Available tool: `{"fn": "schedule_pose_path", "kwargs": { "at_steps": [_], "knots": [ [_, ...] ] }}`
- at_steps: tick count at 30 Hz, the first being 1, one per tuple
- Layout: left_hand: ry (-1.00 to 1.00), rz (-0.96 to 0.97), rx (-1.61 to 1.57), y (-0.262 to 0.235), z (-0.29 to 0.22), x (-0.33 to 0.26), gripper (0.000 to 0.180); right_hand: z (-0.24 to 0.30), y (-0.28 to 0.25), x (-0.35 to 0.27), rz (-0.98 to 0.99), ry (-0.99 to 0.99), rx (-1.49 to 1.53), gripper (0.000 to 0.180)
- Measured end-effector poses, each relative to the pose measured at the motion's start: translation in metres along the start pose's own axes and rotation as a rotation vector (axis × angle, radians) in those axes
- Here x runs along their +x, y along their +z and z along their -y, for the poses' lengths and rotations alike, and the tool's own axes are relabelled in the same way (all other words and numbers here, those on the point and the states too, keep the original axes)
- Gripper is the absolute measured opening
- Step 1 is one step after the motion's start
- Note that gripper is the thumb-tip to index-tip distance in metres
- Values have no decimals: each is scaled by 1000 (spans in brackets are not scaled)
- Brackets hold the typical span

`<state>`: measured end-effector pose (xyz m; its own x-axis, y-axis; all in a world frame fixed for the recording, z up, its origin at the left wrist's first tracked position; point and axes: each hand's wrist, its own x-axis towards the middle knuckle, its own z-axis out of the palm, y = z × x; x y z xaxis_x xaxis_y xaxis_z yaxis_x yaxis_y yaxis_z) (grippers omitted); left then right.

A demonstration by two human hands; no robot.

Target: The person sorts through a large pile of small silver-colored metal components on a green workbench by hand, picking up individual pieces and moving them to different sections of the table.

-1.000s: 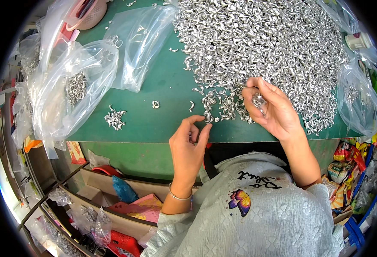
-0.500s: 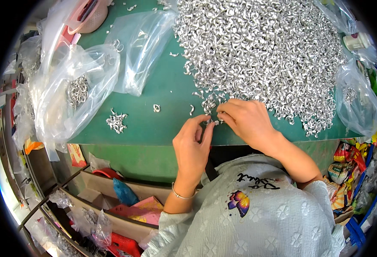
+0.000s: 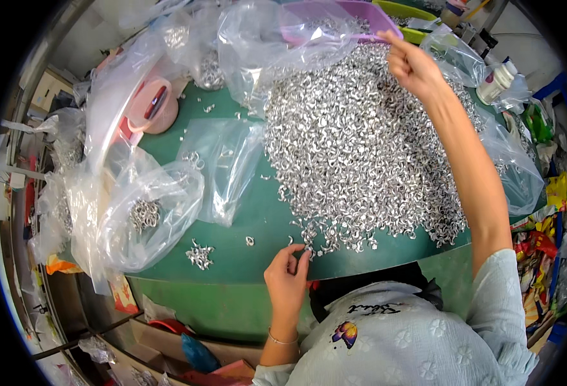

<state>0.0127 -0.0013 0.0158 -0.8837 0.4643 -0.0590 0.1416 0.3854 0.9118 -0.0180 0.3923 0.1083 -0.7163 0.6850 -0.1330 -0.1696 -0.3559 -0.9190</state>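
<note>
A wide heap of small curved silvery metal pieces (image 3: pixel 354 148) covers much of the green table (image 3: pixel 232 260). My left hand (image 3: pixel 287 276) is at the heap's near edge, with thumb and index finger pinched together beside a few loose pieces; what lies between the tips is too small to make out. Stretched far forward, my right hand (image 3: pixel 413 67) hangs over the heap's far side by the rim of a purple basin (image 3: pixel 391 27). Its fingers are curled together, and anything inside them is hidden. Left of my left hand lie a small pile of pieces (image 3: pixel 200 255) and a single ring-like piece (image 3: pixel 250 241).
Clear plastic bags (image 3: pixel 225 186) lie left of the heap, one holding metal rings (image 3: pixel 144 215). A pink basket (image 3: pixel 158 116) stands beyond them. A lime-green basin (image 3: pixel 418 26) is at the back. At the right are a white bottle (image 3: pixel 496 82) and another plastic bag (image 3: pixel 518 180).
My right hand has left my left hand's side and reached far forward to the purple basin. The left hand stays at the heap's near edge. The view has shifted to show more of the table's back.
</note>
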Motion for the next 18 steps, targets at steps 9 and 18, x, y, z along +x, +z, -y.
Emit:
{"fn": "schedule_pose_path", "kwargs": {
  "at_steps": [9,18],
  "knots": [
    [30,-57,-10,-5,7,-4,7,-28,7,-70,61,149,14,30],
    [10,-37,239,2,2,-1,15,-103,-1,-198,537,449,-234,23]
  ]
}}
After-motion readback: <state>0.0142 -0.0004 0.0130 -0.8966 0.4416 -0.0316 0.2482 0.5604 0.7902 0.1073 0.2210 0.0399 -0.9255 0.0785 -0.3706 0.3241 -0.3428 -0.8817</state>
